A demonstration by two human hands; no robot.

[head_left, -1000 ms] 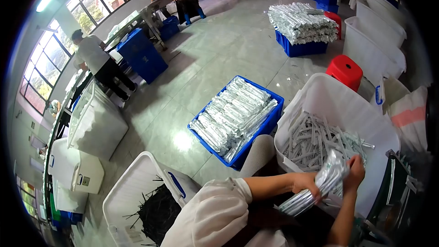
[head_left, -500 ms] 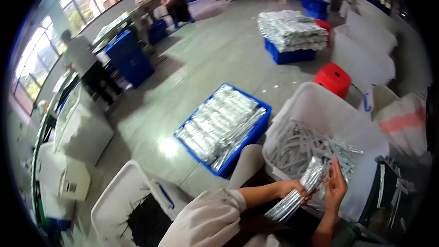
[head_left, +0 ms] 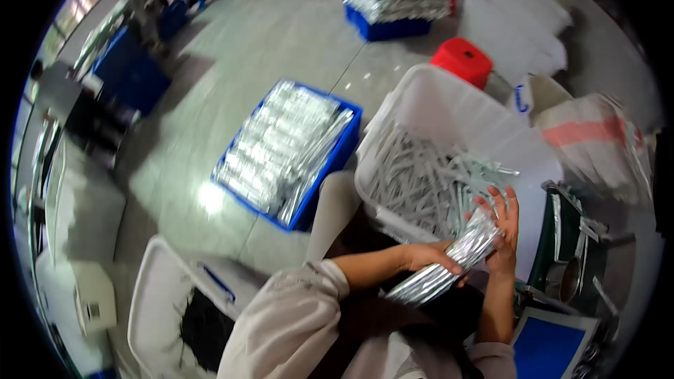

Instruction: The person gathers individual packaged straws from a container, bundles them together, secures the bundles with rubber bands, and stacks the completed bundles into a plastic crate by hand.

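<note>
A bundle of long, thin silver foil packets point(head_left: 439, 270) lies slantwise over my lap. My left hand point(head_left: 430, 258) is wrapped round its middle. At the bundle's upper end is my right hand point(head_left: 502, 238), its fingers stretched up and apart, with the palm and thumb side against the foil ends. Just beyond the hands stands a big white bin point(head_left: 449, 102) holding many loose pale strips point(head_left: 421, 189). To the left on the floor, a blue crate point(head_left: 349, 137) is filled with rows of similar silver packets point(head_left: 281, 140).
Black thin pieces point(head_left: 203, 330) fill a white tub point(head_left: 151, 288) at lower left. A red stool point(head_left: 463, 62), a white sack with a pink stripe point(head_left: 590, 140) and a stacked blue crate point(head_left: 386, 28) stand farther out. Metal cups point(head_left: 562, 279) sit at right. A person point(head_left: 77, 109) stands far left.
The view has tilted down and turned right, so the room shifts up and left. My right hand's fingers have spread wider at the bundle's end; my left hand keeps its hold.
</note>
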